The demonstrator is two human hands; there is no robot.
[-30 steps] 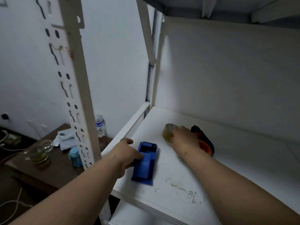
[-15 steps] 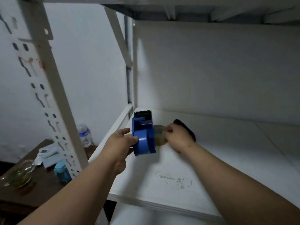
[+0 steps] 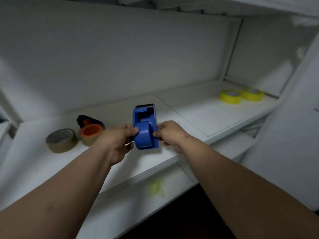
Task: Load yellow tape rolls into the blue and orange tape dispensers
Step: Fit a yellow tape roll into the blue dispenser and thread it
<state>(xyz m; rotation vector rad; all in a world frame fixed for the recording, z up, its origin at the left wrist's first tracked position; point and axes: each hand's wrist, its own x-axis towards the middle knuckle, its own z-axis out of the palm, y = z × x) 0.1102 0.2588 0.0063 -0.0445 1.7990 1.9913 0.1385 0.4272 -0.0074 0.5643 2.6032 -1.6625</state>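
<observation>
I hold the blue tape dispenser (image 3: 145, 128) upright above the white shelf (image 3: 207, 116), its cutter end pointing away from me. My left hand (image 3: 119, 140) grips its left side and my right hand (image 3: 170, 135) pinches its right side. The orange dispenser (image 3: 90, 128) lies on the shelf to the left, with a brownish roll on its hub. Two yellow tape rolls (image 3: 229, 96) (image 3: 252, 94) lie flat side by side at the far right of the shelf.
A loose brown tape roll (image 3: 60, 140) lies flat at the left of the shelf, next to the orange dispenser. A lower shelf board (image 3: 138, 200) with a yellow smear sits below the front edge. An upper shelf overhangs.
My view has swung right, bringing the yellow rolls into sight. The brown roll that my right hand held now lies on the shelf, and that hand now grips the lifted blue dispenser.
</observation>
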